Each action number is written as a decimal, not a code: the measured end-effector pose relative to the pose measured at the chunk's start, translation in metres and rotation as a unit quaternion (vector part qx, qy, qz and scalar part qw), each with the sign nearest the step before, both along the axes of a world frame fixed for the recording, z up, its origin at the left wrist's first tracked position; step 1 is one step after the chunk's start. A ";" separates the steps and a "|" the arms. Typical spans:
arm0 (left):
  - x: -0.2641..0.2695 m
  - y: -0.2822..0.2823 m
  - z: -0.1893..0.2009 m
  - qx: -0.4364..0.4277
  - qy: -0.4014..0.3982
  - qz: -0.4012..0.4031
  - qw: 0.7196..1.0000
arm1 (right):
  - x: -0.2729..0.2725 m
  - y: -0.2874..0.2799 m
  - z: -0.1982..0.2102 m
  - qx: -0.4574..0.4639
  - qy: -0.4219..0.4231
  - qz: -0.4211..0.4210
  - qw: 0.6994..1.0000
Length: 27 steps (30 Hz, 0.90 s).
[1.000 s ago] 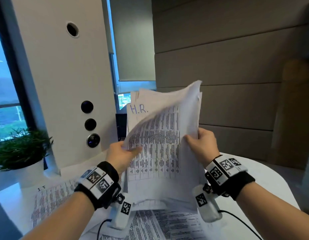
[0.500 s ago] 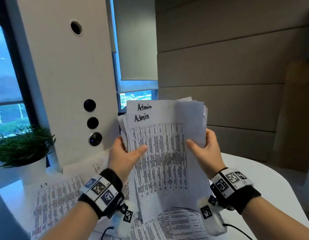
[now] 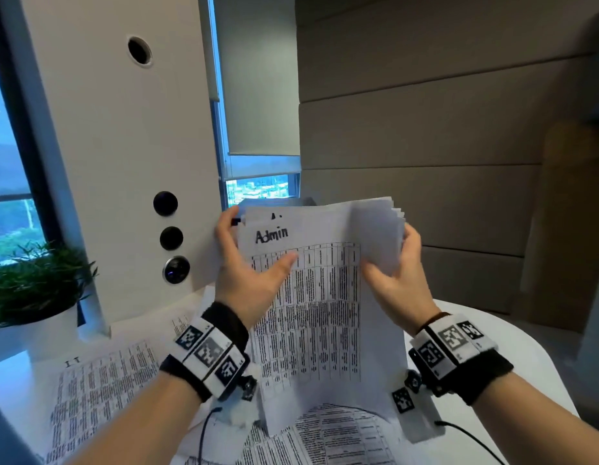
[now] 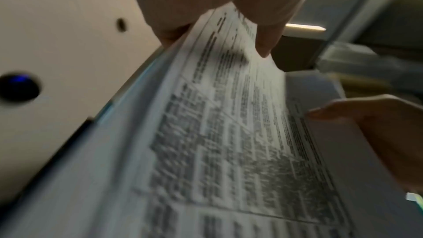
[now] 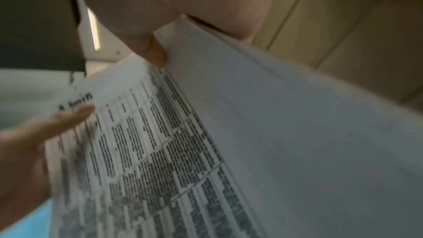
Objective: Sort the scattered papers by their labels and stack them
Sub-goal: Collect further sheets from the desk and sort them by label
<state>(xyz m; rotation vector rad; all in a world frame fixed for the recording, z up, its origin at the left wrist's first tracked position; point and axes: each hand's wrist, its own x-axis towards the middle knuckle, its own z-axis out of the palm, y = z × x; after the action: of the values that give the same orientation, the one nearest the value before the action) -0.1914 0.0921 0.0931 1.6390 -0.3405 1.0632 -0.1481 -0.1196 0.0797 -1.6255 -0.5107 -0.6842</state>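
The tabletop (image 3: 512, 333) carries loose printed sheets, an "IT" sheet (image 3: 100, 380) at near left. Above it the stack (image 3: 325, 313) stands upright, its bottom edge resting on those sheets, an "Admin" page in front. The left hand (image 3: 248, 273) grips its left edge, thumb across the print. The right hand (image 3: 397, 270) pinches several bent-back pages at the right. That fanned bunch looks loose: should the pinch slacken, pages could slide out and mix with other labels.

papers (image 3: 325, 313): white, black table print | wristbands (image 3: 207, 350): black, white squares | plant (image 3: 33, 283): green | table (image 3: 512, 350): white
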 end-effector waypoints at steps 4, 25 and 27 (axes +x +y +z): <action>0.002 0.001 0.021 0.131 -0.066 0.063 0.987 | -0.002 -0.003 0.029 -0.179 -0.077 -0.121 0.973; 0.032 0.021 0.020 0.006 -0.079 0.101 0.992 | 0.001 -0.009 0.045 0.019 -0.059 -0.009 0.998; 0.033 0.019 0.018 -0.032 -0.071 0.083 0.994 | 0.003 -0.006 0.039 0.068 -0.030 0.020 0.997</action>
<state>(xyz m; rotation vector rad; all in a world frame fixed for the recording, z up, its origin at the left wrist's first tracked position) -0.1581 0.1111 0.1109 1.5590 -0.2635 1.3063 -0.1455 -0.1256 0.1189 -1.4675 -0.5293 -0.7242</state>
